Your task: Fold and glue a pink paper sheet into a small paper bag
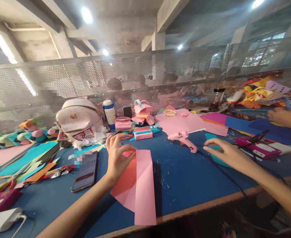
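While the left hand [119,150] pinched a folded pink paper sheet [145,188] by the near edge of the blue table [185,185], the right hand [218,150] hung open; a loosened pinch risked dropping it.

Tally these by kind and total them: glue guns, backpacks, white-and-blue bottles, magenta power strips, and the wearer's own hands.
Glue gun: 1
Backpack: 1
White-and-blue bottle: 1
Magenta power strips: 2 (left strip, right strip)
Wearer's own hands: 2 (left hand, right hand)
Total: 7
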Available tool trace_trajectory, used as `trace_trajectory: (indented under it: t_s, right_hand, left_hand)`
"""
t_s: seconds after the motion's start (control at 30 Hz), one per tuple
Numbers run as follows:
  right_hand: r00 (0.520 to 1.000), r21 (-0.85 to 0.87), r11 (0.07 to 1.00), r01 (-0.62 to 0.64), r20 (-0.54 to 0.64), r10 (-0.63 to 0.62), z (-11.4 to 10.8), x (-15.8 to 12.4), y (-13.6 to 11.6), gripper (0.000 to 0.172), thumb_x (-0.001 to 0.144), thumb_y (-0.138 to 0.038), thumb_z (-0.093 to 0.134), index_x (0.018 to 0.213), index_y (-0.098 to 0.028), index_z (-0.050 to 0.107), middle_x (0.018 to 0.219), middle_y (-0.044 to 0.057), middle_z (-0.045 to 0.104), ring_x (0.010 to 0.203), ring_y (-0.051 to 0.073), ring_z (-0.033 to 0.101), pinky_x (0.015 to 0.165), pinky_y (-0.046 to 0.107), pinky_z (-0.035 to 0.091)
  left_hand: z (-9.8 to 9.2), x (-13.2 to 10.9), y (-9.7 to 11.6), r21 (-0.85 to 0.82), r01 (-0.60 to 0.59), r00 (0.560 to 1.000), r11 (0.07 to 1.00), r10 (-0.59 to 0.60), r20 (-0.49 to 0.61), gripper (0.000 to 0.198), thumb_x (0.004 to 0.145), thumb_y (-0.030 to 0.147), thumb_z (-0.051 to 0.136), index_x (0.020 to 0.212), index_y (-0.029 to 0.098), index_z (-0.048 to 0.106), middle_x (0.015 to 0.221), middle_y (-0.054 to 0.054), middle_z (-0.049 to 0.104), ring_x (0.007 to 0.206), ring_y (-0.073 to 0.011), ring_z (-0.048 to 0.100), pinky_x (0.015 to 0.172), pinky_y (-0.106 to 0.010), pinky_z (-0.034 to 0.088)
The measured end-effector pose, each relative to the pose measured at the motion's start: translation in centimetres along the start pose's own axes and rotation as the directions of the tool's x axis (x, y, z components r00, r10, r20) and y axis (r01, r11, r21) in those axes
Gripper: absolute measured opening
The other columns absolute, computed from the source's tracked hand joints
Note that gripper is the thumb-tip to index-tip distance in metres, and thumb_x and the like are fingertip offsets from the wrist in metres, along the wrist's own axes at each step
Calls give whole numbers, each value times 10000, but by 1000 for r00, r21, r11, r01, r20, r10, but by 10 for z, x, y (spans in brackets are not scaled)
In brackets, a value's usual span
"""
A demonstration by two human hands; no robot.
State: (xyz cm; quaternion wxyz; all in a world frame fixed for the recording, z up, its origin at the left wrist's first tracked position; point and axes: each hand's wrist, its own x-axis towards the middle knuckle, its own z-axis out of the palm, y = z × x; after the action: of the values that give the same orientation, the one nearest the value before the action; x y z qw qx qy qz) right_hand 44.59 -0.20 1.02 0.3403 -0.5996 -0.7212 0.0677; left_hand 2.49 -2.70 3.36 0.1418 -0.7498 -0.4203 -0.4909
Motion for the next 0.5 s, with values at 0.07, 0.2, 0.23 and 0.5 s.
trace_trajectory:
  t_s: [0.07, 0.2, 0.23, 0.5]
  right_hand:
    - [991, 99, 993, -60, 122, 47, 10, 15, -2, 471, 765, -603, 603, 1029, -222, 688, 1093, 122, 708, 976, 306, 668, 746, 355, 526]
    - [916, 200, 975, -99, 401, 11, 34, 43, -16, 569, 777, -600, 599, 1107, -144, 684, 922, 118, 731, 825, 273, 678, 743, 372, 526]
    - [895, 187, 976, -113, 445, 18, 38, 49, -19, 580, 766, -606, 610, 1069, -120, 701, 802, 104, 721, 726, 254, 662, 685, 363, 520]
    - [935, 311, 942, -129, 355, 11, 32, 56, -69, 511, 739, -600, 646, 980, -161, 746, 832, 96, 698, 581, 150, 535, 429, 234, 376]
  left_hand:
    - [0, -1, 0, -21, 20, 1000, 1000, -20, 12, 191, 731, 113, 769, 723, 298, 724, 1131, -17, 634, 1106, -264, 544, 1073, -560, 251]
    - [-3, -4, 0, -31, 29, 999, 999, -28, 28, 187, 738, 116, 764, 722, 298, 723, 1108, -16, 633, 1064, -254, 556, 1081, -571, 224]
    - [-3, -5, 1, -31, 28, 999, 999, -27, 30, 184, 741, 122, 763, 726, 301, 723, 1106, -15, 635, 1056, -251, 560, 1082, -570, 222]
    - [-2, -6, 2, -6, -17, 1000, 1000, 17, -8, 169, 762, 144, 752, 722, 305, 720, 1053, -4, 664, 1032, -240, 573, 1068, -542, 244]
